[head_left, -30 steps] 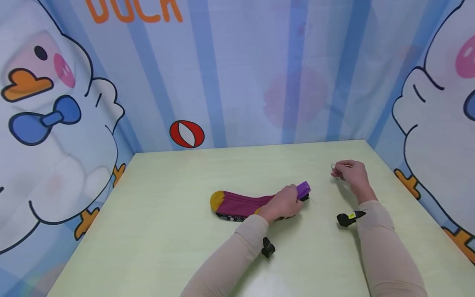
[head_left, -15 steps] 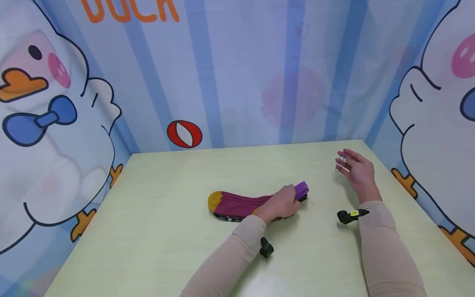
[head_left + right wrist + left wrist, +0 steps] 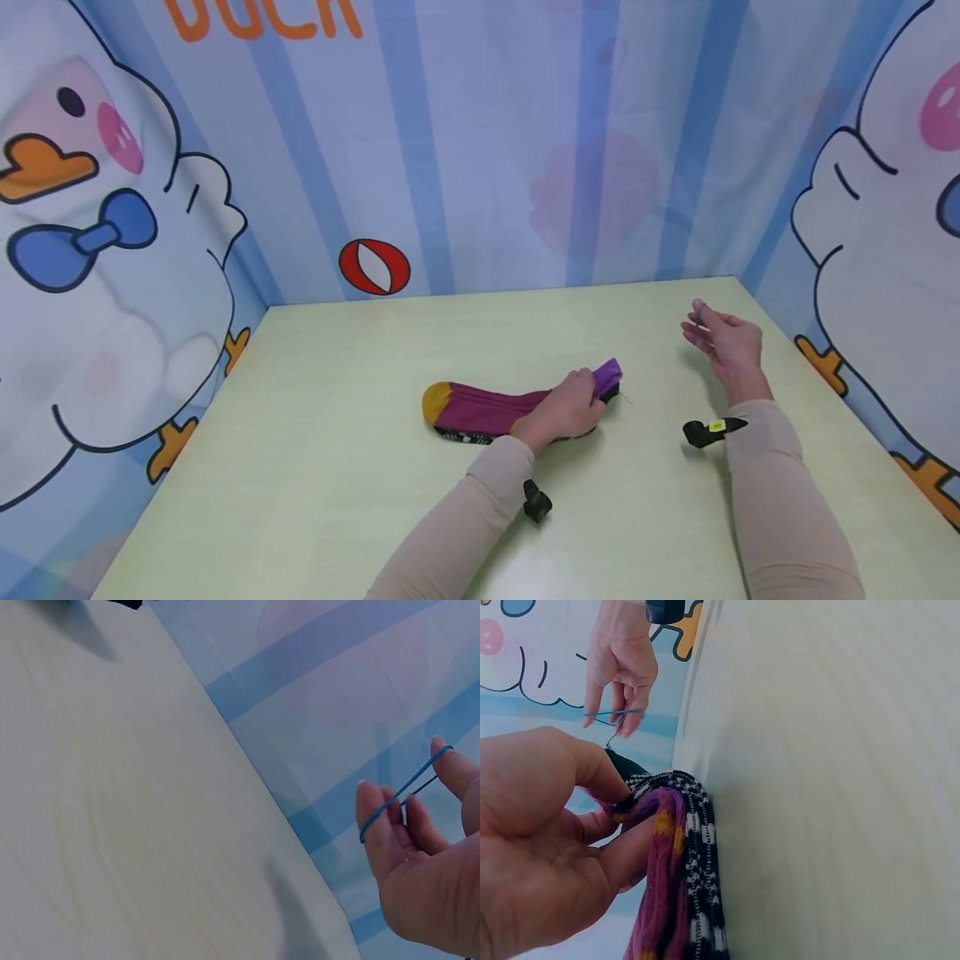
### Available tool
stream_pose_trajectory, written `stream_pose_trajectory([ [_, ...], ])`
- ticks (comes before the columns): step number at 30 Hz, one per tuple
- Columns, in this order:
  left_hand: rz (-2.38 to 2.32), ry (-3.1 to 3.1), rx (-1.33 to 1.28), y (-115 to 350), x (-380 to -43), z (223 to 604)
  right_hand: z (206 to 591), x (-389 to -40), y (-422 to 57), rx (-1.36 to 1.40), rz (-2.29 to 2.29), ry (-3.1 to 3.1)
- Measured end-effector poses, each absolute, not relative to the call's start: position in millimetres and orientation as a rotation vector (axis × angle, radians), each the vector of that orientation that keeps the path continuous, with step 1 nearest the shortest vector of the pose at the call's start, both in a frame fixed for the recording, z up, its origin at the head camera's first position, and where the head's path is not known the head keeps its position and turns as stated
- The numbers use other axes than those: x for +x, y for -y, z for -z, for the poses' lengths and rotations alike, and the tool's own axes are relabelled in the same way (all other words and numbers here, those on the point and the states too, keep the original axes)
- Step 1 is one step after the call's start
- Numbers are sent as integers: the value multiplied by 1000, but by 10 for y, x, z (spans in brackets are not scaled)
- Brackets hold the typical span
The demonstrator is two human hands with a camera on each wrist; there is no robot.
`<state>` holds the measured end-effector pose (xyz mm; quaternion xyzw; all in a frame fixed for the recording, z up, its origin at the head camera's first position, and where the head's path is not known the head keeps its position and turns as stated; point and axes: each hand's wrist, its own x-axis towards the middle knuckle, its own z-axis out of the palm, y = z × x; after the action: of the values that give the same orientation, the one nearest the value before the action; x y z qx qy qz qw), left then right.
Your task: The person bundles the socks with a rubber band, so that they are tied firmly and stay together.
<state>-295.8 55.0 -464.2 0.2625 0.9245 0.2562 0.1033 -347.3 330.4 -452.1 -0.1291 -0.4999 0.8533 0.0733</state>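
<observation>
A pair of socks [image 3: 483, 412], maroon with a mustard toe on top and black-and-white patterned below, lies on the table. My left hand [image 3: 564, 408] grips the socks near the cuff end, thumb and fingers around the folded layers. A purple cuff [image 3: 607, 377] sticks out beyond this hand. My right hand [image 3: 735, 350] is raised to the right, apart from the socks. Its thumb and fingers are spread, with a thin teal rubber band [image 3: 412, 781] stretched around them. In the left wrist view, patterned knit [image 3: 696, 832] hangs below the pinching fingers.
The pale table [image 3: 315, 500] meets a blue striped backdrop [image 3: 495, 167] at its far edge. Printed ducks flank it on both sides. A black wrist camera [image 3: 537, 502] sits on the left sleeve, another camera [image 3: 701, 434] on the right.
My right hand has moved slightly up and turned, its fingers opening apart inside the rubber band. The left hand keeps its hold on the socks, which stay in place.
</observation>
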Motion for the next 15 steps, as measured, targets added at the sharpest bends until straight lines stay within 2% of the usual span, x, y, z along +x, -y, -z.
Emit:
stream_pose_trajectory([
  [7,-864,-2718,728,-506,-2913,4655,4548,-3473,-3274,-262,-2450,2198],
  [11,-914,-2711,673,-491,-2882,4676,4579,-3464,-3185,29,-2279,2671],
  [15,-946,-2699,626,-482,-2868,4699,4628,-3471,-3081,351,-2111,2884],
])
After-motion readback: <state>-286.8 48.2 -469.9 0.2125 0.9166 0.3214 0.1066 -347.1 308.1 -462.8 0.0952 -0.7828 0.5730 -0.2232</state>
